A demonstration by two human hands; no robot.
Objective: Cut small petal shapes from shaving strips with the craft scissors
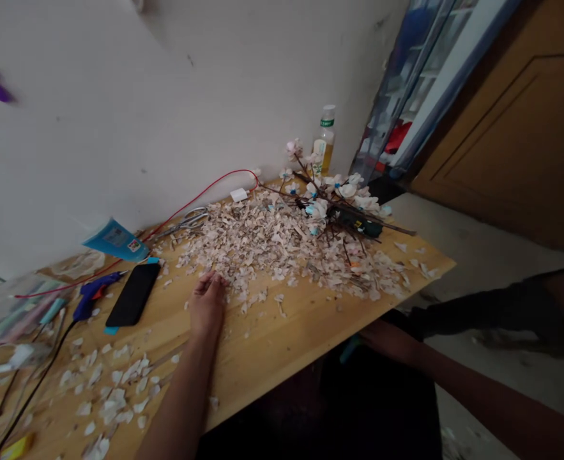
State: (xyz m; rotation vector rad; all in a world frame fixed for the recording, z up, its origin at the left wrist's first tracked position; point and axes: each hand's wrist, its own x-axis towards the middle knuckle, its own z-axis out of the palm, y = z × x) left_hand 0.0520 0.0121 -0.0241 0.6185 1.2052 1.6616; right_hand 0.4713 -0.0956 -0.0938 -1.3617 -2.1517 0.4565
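Observation:
My left hand rests on the wooden table at the near edge of a wide heap of pale petal-like scraps. Its fingers are curled together; whatever they might hold is too small to make out. Below the table edge, over my dark lap, my right hand is in shadow beside a teal object. Its fingers are too dark to read. Branches with white and pink blossoms lie across the right part of the heap. A black phone lies left of my left hand.
A blue cup leans by the wall. Scissors, a blue glue gun with its cord and a red cable lie along the left and back. A bottle stands behind the branches. A person's leg is at the right.

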